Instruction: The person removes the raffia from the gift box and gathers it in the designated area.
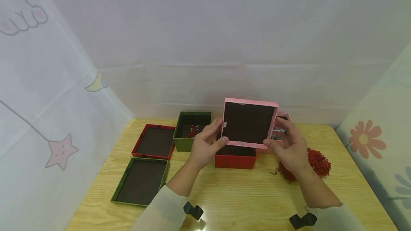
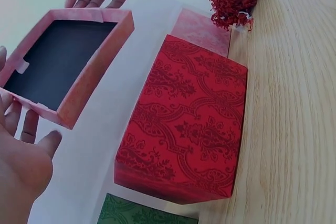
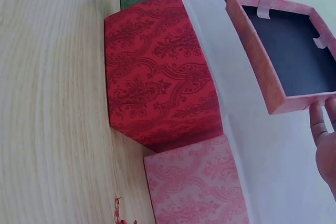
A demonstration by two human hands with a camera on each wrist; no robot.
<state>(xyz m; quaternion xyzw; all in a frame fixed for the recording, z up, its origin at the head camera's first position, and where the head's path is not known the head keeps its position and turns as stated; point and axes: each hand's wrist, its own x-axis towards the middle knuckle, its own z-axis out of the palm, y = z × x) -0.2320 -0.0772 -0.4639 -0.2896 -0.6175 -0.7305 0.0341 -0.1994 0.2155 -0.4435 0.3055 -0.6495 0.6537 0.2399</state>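
Observation:
A pink box lid (image 1: 248, 122) with a dark inside is held up in the air, its hollow side facing me. My left hand (image 1: 207, 143) grips its left edge, thumb at the lower left corner. On the opposite side my right hand (image 1: 290, 145) holds the right edge, thumb at the lower right corner. Small pale tabs show on the lid's inner walls in the right wrist view. Below and behind the lid stands a red patterned box (image 2: 184, 119), partly covered by it in the head view. A pink box (image 3: 199, 182) sits to its right, mostly hidden by the lid and right hand.
An open green box (image 1: 184, 143) with a few red shreds inside stands left of the red box. At the left lie a red lid (image 1: 155, 142) and a green lid (image 1: 141, 181), hollow sides up. Red shredded paper (image 1: 319, 165) is heaped at the right.

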